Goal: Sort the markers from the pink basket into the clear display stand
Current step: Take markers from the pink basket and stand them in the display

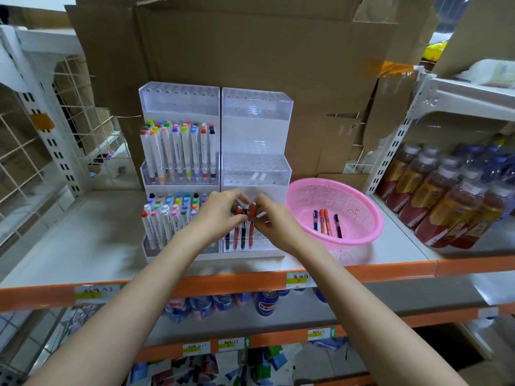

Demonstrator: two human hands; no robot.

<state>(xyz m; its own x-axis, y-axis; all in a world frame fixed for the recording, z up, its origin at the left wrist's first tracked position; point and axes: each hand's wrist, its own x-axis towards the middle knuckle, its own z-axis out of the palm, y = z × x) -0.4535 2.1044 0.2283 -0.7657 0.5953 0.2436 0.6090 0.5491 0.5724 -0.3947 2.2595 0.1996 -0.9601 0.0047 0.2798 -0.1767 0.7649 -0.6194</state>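
A clear display stand (256, 107) in stepped tiers stands on the shelf, its left half full of white markers with coloured caps. In the lowest right tier stand several orange and black markers (243, 235). My left hand (220, 213) and my right hand (269, 215) meet over them, fingers pinching the marker tops. The pink basket (359, 201) sits just right of the stand and holds several markers (326, 220), orange and dark.
Cardboard boxes (250, 45) rise behind the stand. Bottled drinks (446, 196) fill the shelf section to the right. A white wire rack (55, 151) stands at the left. The shelf's orange front edge (223, 282) runs below my forearms.
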